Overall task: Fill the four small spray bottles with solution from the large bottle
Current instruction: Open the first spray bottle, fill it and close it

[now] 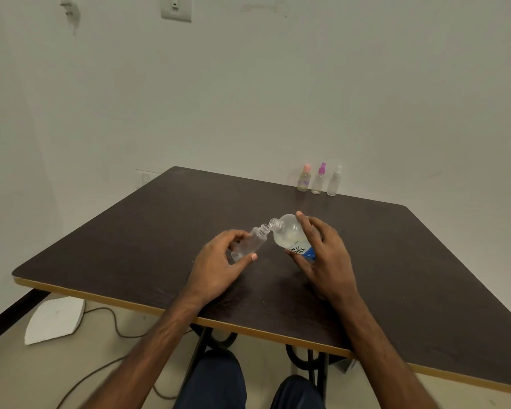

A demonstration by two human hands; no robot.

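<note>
A bare, plain room, more like a spare workroom or simple office than a kitchen or lab. The walls [248,98] are unpainted-looking off-white, scuffed, with a wall switch plate [176,8] high up and a socket [145,178] low behind the counter's far left corner. The dark laminate counter [130,246] has a pale edge band and curved black metal legs [219,340]. On the light floor [106,364] lie a loose cable [115,323] and a white foam-like slab [55,318].
</note>
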